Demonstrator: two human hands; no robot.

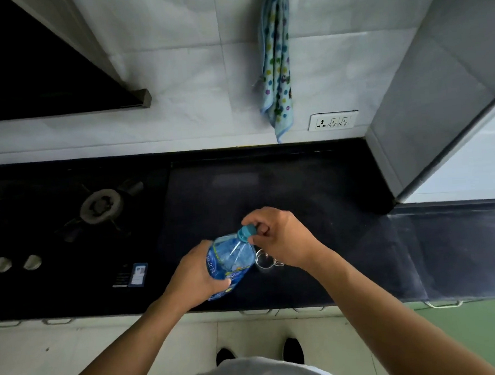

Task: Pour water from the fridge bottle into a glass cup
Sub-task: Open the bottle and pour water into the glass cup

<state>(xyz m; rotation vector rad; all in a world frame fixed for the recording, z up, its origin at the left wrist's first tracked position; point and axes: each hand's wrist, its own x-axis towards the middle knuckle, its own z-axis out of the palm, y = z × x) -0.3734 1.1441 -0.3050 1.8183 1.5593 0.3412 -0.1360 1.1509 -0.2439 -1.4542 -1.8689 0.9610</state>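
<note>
While hands (193,274) hold bottle (230,260), black countertop (313,189), tiled wall (175,61)

Bare countertop (312,183) behind glass cup (264,261); stove burner (102,206) far left.

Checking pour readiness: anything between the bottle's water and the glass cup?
Yes: the cap is on the bottle, gripped by the right hand. The glass cup sits beside the bottle, under that hand.
</note>
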